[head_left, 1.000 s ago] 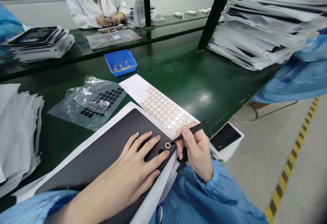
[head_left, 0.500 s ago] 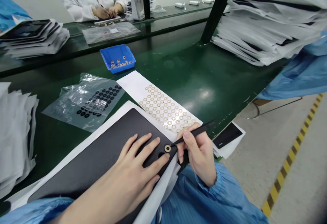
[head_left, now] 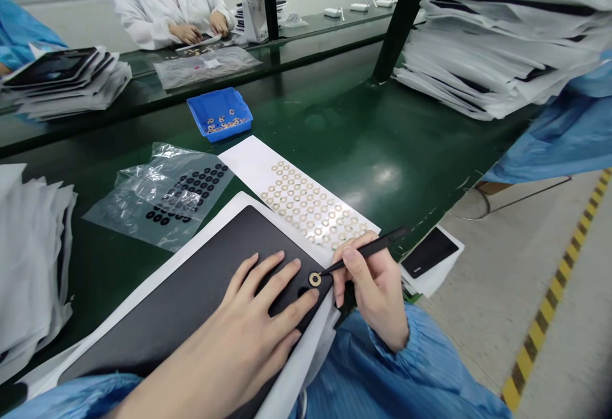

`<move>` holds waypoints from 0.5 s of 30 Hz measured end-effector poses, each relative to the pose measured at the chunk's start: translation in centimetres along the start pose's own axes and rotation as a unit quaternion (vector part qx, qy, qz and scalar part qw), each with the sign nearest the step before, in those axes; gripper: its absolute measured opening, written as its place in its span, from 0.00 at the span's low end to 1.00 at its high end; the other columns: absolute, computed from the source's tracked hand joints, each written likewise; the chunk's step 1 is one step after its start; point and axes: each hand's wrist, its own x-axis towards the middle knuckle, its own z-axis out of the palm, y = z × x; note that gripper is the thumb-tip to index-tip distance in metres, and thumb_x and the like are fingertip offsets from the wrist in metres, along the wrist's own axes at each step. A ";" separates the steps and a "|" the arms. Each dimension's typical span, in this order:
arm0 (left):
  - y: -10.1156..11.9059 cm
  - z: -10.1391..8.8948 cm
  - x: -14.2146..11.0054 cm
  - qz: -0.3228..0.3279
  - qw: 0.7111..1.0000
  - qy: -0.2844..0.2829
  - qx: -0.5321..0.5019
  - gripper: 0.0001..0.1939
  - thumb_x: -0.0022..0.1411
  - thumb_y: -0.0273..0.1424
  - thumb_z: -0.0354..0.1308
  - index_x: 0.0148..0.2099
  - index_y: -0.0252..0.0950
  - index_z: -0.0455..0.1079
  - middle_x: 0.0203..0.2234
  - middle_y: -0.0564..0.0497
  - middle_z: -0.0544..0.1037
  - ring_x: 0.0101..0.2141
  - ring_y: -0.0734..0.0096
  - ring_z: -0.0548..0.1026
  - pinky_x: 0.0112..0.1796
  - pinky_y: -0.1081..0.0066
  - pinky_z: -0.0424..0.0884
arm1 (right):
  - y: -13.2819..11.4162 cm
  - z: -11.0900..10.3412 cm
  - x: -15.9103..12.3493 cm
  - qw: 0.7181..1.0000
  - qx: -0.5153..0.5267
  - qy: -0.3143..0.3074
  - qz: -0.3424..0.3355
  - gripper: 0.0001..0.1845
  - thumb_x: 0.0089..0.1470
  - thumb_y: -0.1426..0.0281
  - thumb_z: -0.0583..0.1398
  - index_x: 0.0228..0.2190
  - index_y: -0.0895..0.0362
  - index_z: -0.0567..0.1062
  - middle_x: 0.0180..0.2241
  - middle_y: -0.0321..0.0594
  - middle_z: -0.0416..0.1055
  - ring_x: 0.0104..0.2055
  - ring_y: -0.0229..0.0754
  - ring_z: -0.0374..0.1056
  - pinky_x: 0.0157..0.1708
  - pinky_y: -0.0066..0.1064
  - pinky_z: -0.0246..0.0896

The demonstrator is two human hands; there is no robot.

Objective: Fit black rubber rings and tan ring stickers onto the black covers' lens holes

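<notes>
Our gold ring [head_left: 314, 279] sits near the far corner of the dark panel [head_left: 191, 285], with the tips of the black tweezers [head_left: 368, 252] at it, gripped firmly in our right hand [head_left: 373, 288]. Our left hand [head_left: 253, 320] lies open on the panel just beside it. Farther off lie a white sheet of matching rings [head_left: 248, 161] and a blue bin [head_left: 224, 131].

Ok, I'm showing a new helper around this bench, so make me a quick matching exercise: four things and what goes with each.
Things:
1. Blue bin
2. Clear plastic bag
3. White strip
4. Black tweezers

Matches:
A. Held in the right hand
B. Carries rows of gold rings
C. Contains loose gold rings
D. Contains black rings

Right pairs: 1-C, 2-D, 3-B, 4-A.
</notes>
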 end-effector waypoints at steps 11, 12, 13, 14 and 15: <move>-0.4 -0.2 -0.2 -0.022 0.998 -0.035 -0.041 0.23 0.67 0.28 0.46 0.63 0.38 0.57 0.54 0.45 0.69 0.53 0.50 0.64 0.49 0.48 0.67 | 0.4 1.0 -0.8 0.966 -0.102 0.050 -0.234 0.04 0.61 0.75 0.54 0.33 0.56 0.66 0.26 0.33 0.67 0.17 0.30 0.63 0.15 0.23 0.62; -0.4 -0.3 0.0 -0.024 0.998 -0.036 -0.045 0.23 0.67 0.29 0.46 0.63 0.38 0.57 0.53 0.45 0.70 0.52 0.50 0.64 0.49 0.48 0.67 | 0.5 1.0 -0.9 0.966 -0.092 0.057 -0.236 0.03 0.61 0.75 0.54 0.34 0.55 0.66 0.27 0.33 0.67 0.17 0.30 0.64 0.15 0.23 0.62; -0.4 -0.3 0.1 -0.026 0.998 -0.037 -0.048 0.23 0.67 0.29 0.47 0.63 0.38 0.58 0.53 0.45 0.70 0.51 0.50 0.64 0.48 0.49 0.67 | 0.6 1.0 -0.9 0.967 -0.079 0.063 -0.232 0.03 0.61 0.75 0.54 0.35 0.55 0.66 0.27 0.33 0.67 0.17 0.30 0.64 0.15 0.24 0.63; -0.3 -0.4 0.3 -0.028 0.998 -0.039 -0.051 0.22 0.66 0.29 0.47 0.62 0.37 0.58 0.52 0.44 0.70 0.51 0.50 0.65 0.47 0.49 0.67 | 0.7 1.0 -1.0 0.970 -0.067 0.067 -0.225 0.03 0.61 0.74 0.54 0.35 0.55 0.66 0.27 0.33 0.67 0.18 0.31 0.65 0.15 0.24 0.63; -0.2 -0.4 0.4 -0.029 0.997 -0.041 -0.053 0.22 0.66 0.29 0.47 0.61 0.37 0.59 0.51 0.44 0.70 0.50 0.50 0.65 0.47 0.49 0.68 | 0.8 1.0 -1.0 0.972 -0.056 0.068 -0.217 0.03 0.61 0.74 0.54 0.35 0.55 0.66 0.28 0.33 0.67 0.18 0.31 0.65 0.15 0.24 0.64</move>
